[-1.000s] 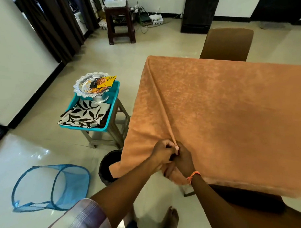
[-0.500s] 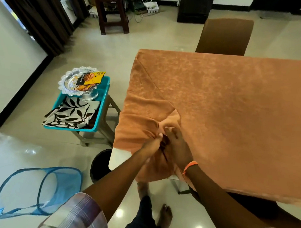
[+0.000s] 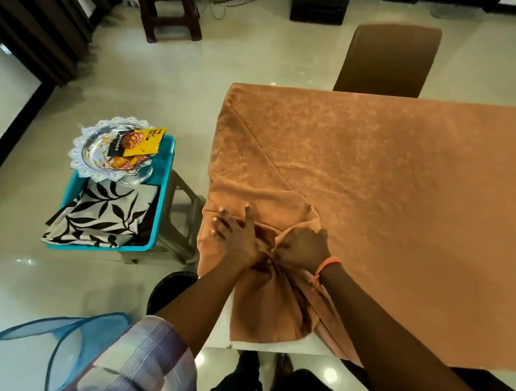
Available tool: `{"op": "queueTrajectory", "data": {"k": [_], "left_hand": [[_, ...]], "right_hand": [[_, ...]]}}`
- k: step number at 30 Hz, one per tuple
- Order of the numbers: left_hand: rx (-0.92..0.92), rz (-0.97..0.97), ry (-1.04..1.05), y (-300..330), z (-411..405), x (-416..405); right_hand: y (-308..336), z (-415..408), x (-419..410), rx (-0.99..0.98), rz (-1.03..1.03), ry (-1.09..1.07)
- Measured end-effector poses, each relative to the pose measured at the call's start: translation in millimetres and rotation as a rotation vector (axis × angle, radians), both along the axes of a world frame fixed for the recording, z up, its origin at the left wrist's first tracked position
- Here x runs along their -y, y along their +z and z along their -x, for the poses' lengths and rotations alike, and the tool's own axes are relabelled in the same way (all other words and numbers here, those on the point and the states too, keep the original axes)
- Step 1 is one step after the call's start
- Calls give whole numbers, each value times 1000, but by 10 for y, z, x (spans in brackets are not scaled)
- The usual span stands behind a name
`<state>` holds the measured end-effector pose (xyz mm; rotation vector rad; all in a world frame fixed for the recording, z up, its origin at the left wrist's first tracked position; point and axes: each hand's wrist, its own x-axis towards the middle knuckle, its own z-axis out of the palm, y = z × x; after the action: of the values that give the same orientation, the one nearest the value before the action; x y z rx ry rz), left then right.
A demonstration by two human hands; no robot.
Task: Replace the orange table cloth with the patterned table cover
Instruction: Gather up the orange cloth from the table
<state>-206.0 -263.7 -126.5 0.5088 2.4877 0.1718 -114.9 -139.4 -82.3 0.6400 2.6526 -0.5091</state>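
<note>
The orange table cloth covers the table, and its near left corner is gathered up onto the tabletop, baring the white table corner. My left hand lies flat on the folded cloth with fingers spread. Beside it, my right hand, with an orange wristband, is closed on a bunch of the cloth. The patterned table cover, pale with dark leaves, lies folded in a teal tray to the left of the table.
The tray rests on a grey plastic stool and also holds a silver dish with snack packets. A black bin and a blue mesh hamper stand on the floor. A brown chair faces the far side.
Both hands have lifted the hanging corner of the orange cloth up onto the table. The left hand has let go and spread flat on it; the white table corner is bared.
</note>
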Motion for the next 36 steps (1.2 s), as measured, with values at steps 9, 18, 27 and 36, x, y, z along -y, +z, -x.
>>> {"op": "queueTrajectory", "data": {"k": [9,18,27,36], "left_hand": [[43,98,-148,-144,274,-110],[33,73,-108,-130,323,-164],[-109,-28,-43,-98,233,-132],[-132,-57,-268,-19,105,-305]], "right_hand": [[-349,1526,-626,-145,-58,-125],[-720,2064,-730,-154,-279,112],[-309,903,-639,44,-289,314],[-152,550,-856,146,-37,277]]}}
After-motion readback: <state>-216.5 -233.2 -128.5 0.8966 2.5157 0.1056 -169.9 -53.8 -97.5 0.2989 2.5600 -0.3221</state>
